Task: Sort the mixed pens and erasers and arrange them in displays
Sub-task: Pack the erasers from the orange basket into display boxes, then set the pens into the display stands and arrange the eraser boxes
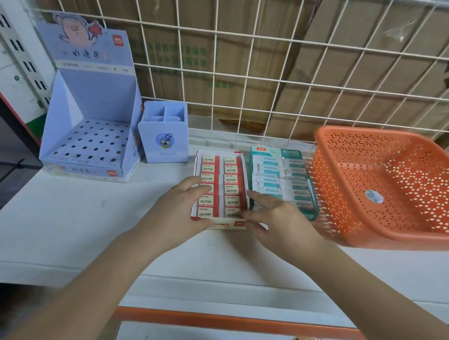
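A red-and-white display box (241,161) holds two rows of 2B erasers (232,181) on the white shelf. My left hand (180,209) grips its near left corner, thumb on the front wall and fingers over the erasers. My right hand (273,220) grips the near right corner, fingers lying across the front rim. Beside it on the right stands a teal box (307,215) filled with clear-wrapped erasers (281,170). A lilac pen display stand (89,135) with a perforated floor holds no pens. A lilac pen holder (164,140) stands next to it.
An orange perforated basket (351,230) sits at the right, tilted, with only a sticker inside. A white wire grid (250,66) backs the shelf (83,227), with cardboard cartons behind. The shelf's front edge runs below my forearms.
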